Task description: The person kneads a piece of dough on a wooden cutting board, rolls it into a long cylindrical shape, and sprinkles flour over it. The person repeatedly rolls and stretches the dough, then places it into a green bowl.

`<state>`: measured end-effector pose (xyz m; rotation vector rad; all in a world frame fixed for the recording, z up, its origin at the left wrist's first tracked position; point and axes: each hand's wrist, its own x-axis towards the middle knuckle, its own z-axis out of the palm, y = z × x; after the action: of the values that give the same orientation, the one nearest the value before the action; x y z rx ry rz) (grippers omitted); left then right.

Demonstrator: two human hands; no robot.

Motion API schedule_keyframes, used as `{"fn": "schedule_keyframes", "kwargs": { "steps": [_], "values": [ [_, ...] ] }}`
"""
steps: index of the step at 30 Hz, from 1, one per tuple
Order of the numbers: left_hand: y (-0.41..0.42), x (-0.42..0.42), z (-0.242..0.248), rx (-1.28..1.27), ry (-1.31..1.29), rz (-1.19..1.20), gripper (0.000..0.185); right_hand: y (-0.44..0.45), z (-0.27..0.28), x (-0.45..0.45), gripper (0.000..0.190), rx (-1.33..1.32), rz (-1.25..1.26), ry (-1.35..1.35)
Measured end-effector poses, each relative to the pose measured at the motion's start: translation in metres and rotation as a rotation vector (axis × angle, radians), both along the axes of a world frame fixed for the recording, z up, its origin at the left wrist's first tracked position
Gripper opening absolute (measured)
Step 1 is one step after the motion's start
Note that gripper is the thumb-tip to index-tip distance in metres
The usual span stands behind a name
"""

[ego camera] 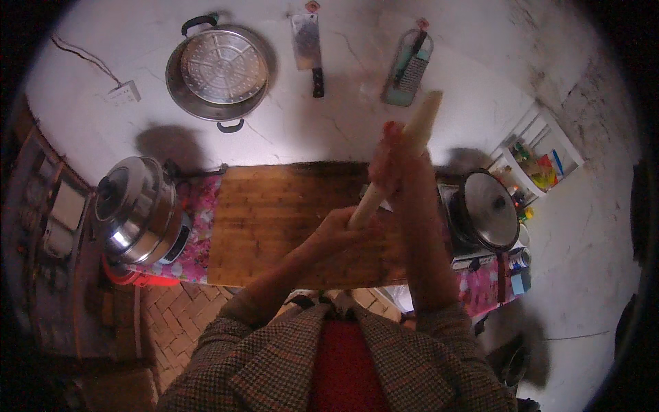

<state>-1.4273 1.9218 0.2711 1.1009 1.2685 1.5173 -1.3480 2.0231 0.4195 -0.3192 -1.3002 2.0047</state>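
Observation:
A long pale rod (pixel 371 203), which looks like a wooden rolling pin, slants up and to the right above a wooden board (pixel 267 221). My left hand (pixel 337 225) grips its lower end. Higher up, my right hand (pixel 409 167) is closed around the rod with a crumpled pinkish-red cloth (pixel 383 159) pressed against it. The rod's far end stands free beyond that hand. Behind the rod, a small pale flat thing (pixel 385 206) shows on the board; most of it is hidden and I cannot tell what it is.
A lidded steel pot (pixel 136 206) stands left of the board on a floral cloth (pixel 198 226). To the right is a lidded pan (pixel 489 208) on a stove. A steamer pot (pixel 219 67), a cleaver (pixel 308 51) and a grater (pixel 409 72) hang on the wall. A white rack (pixel 540 149) holds packets.

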Motion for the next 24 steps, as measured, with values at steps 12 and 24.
{"fn": "schedule_keyframes", "kwargs": {
  "steps": [12,24],
  "values": [
    [-0.014,0.003,0.005,-0.053,0.063,0.029,0.021,0.003,0.013,-0.007,0.019,0.096,-0.128,-0.103],
    [-0.016,-0.056,-0.095,-0.281,0.597,0.135,0.034,0.115,-0.107,0.018,0.04,-0.244,-0.315,-0.021]
  ]
}}
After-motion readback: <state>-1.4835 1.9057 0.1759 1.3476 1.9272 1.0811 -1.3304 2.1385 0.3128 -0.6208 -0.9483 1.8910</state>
